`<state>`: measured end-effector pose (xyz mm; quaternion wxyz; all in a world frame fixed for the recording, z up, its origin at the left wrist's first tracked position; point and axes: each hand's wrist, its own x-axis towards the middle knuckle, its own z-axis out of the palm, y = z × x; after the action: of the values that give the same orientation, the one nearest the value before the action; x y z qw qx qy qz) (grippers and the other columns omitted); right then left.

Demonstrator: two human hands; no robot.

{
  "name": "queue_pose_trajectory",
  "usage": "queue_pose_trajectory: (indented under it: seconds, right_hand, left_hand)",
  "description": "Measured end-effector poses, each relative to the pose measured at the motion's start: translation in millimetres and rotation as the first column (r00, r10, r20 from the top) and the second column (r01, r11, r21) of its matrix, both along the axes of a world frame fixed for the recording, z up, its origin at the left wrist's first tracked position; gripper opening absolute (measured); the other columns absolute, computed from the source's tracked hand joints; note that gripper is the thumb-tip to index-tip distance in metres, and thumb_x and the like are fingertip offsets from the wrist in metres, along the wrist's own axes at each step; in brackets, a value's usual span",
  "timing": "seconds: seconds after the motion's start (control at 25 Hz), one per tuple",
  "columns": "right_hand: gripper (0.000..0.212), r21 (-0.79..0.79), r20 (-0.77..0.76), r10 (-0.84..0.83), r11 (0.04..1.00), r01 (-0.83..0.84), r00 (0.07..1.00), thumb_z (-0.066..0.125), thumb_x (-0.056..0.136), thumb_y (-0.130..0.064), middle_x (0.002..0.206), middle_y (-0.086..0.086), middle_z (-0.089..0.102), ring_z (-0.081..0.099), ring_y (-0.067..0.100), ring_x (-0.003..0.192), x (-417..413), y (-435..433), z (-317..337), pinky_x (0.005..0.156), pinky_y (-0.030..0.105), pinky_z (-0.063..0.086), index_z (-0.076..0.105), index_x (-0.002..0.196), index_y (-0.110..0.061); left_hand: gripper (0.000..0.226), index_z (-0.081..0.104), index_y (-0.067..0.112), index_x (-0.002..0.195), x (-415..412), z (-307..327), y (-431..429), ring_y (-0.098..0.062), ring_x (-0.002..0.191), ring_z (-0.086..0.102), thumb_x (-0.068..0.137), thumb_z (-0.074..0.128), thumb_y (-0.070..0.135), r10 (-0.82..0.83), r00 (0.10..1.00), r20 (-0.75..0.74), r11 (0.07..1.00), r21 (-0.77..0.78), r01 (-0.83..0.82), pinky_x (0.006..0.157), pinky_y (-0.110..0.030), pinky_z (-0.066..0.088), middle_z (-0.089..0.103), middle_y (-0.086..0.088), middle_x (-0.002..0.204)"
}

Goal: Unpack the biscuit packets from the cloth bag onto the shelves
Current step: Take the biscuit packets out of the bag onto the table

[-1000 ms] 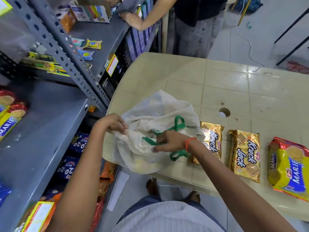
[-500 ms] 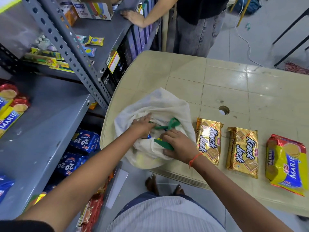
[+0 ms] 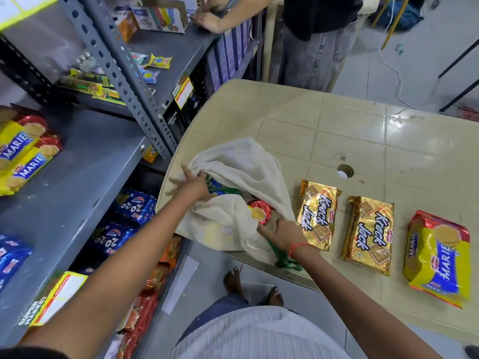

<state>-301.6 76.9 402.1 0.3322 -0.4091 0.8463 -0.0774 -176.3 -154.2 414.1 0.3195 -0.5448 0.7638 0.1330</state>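
A cream cloth bag [image 3: 241, 167] with green handles lies at the near left corner of the beige table [image 3: 363, 130]. My left hand [image 3: 193, 183] grips the bag's upper mouth edge and holds it up. My right hand [image 3: 281, 231] holds the lower edge. The mouth gapes, showing a red and yellow biscuit packet [image 3: 259, 212] and a blue one [image 3: 216, 185] inside. Two gold Krack Jack packets [image 3: 317, 213] [image 3: 369, 234] and a yellow Marie packet [image 3: 438, 257] lie on the table to the right. Marie packets [image 3: 23, 151] lie on the grey shelf [image 3: 77, 190].
A slotted grey upright [image 3: 124, 81] stands between shelf and table. Blue 20-20 packets [image 3: 129, 206] fill the lower shelf. Another person [image 3: 318, 35] stands at the far side, one hand on the upper shelf. A hole [image 3: 344, 171] marks the table's middle. My bare feet [image 3: 233, 281] are below.
Both hands have pulled the bag's mouth apart: the left moved up and left, the right down and right. Packets inside the bag now show.
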Motion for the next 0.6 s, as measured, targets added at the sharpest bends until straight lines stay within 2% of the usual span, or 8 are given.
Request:
queue_pose_trajectory:
  seconds: [0.04, 0.12, 0.2, 0.28, 0.36, 0.44, 0.52, 0.6]
  right_hand:
    - [0.051, 0.032, 0.240, -0.115, 0.993, 0.110, 0.964, 0.060, 0.080, -0.051, 0.097, 0.015, 0.067, 0.066, 0.029, 0.085, 4.2, -3.3, -0.4, 0.069, 0.029, 0.045, 0.054, 0.111, -0.011]
    - [0.033, 0.141, 0.649, -0.325, 0.940, 0.311, 0.688, 0.073, 0.076, -0.036, 0.074, 0.007, 0.059, 0.057, 0.018, 0.059, 19.1, -10.6, 0.4, 0.055, 0.025, 0.043, 0.052, 0.093, -0.018]
    - [0.019, 0.187, 0.814, -0.416, 0.848, 0.495, 0.406, 0.072, 0.080, -0.021, 0.080, 0.007, 0.058, 0.052, 0.015, 0.061, 31.9, -24.3, -7.1, 0.058, 0.028, 0.045, 0.054, 0.082, -0.020]
    - [0.014, 0.179, 0.879, -0.413, 0.750, 0.637, 0.240, 0.068, 0.084, -0.008, 0.093, 0.008, 0.061, 0.056, 0.017, 0.071, 37.8, -40.0, -12.6, 0.064, 0.030, 0.048, 0.058, 0.086, -0.018]
    - [0.024, 0.150, 0.906, -0.373, 0.724, 0.674, 0.199, 0.065, 0.085, -0.004, 0.095, 0.006, 0.063, 0.059, 0.018, 0.072, 34.4, -52.7, -15.7, 0.059, 0.028, 0.053, 0.056, 0.104, -0.015]
    - [0.048, 0.084, 0.912, -0.335, 0.719, 0.689, 0.238, 0.064, 0.085, 0.000, 0.107, 0.010, 0.063, 0.062, 0.021, 0.077, 21.6, -63.8, -16.1, 0.059, 0.029, 0.058, 0.045, 0.127, -0.011]
    - [0.076, -0.049, 0.885, -0.289, 0.720, 0.692, 0.364, 0.066, 0.081, 0.007, 0.126, 0.016, 0.056, 0.061, 0.030, 0.102, 1.9, -75.7, -16.0, 0.085, 0.044, 0.057, 0.026, 0.143, -0.013]
    - [0.093, -0.160, 0.817, -0.259, 0.757, 0.634, 0.515, 0.070, 0.077, 0.009, 0.137, 0.017, 0.049, 0.053, 0.034, 0.123, -20.0, -85.8, -11.8, 0.102, 0.055, 0.045, 0.014, 0.147, -0.016]
  left_hand:
    - [0.092, -0.008, 0.028, 0.151, 3.2, -8.2, 9.5, -0.052, 0.143, -0.008, 0.088, 0.055, 0.047, 0.070, 0.997, -0.006, 0.996, 0.048, -0.070, 0.110, -0.067, 0.016, -0.033, -0.023, 0.152]
    - [0.084, -0.012, 0.023, 0.151, 13.8, -21.0, 23.4, -0.050, 0.144, 0.002, 0.093, 0.048, 0.026, 0.163, 0.986, -0.044, 0.983, 0.095, -0.159, 0.116, -0.055, 0.016, -0.026, -0.034, 0.150]
    - [0.077, -0.012, 0.020, 0.151, 23.5, -28.0, 27.9, -0.047, 0.145, 0.005, 0.095, 0.040, 0.013, 0.267, 0.943, -0.201, 0.960, 0.139, -0.242, 0.115, -0.046, 0.022, -0.015, -0.034, 0.153]
    - [0.073, -0.008, 0.018, 0.152, 28.6, -29.0, 27.8, -0.043, 0.143, 0.018, 0.096, 0.039, 0.011, 0.323, 0.870, -0.374, 0.946, 0.139, -0.292, 0.112, -0.043, 0.028, -0.001, -0.030, 0.156]
    - [0.072, -0.005, 0.018, 0.152, 26.9, -27.3, 23.7, -0.041, 0.138, 0.029, 0.096, 0.040, 0.011, 0.358, 0.796, -0.488, 0.932, 0.144, -0.332, 0.111, -0.042, 0.031, 0.010, -0.027, 0.155]
    - [0.072, -0.002, 0.017, 0.152, 19.2, -23.2, 18.3, -0.041, 0.138, 0.029, 0.096, 0.042, 0.013, 0.383, 0.726, -0.571, 0.919, 0.158, -0.360, 0.111, -0.042, 0.032, 0.012, -0.025, 0.154]
    - [0.073, -0.001, 0.020, 0.152, 8.0, -16.2, 14.9, -0.041, 0.139, 0.029, 0.095, 0.045, 0.016, 0.405, 0.666, -0.627, 0.906, 0.175, -0.386, 0.110, -0.042, 0.032, 0.012, -0.023, 0.155]
    - [0.077, -0.001, 0.024, 0.152, -2.9, -9.5, 12.0, -0.041, 0.138, 0.031, 0.094, 0.049, 0.018, 0.411, 0.649, -0.640, 0.905, 0.197, -0.378, 0.109, -0.042, 0.033, 0.011, -0.024, 0.155]
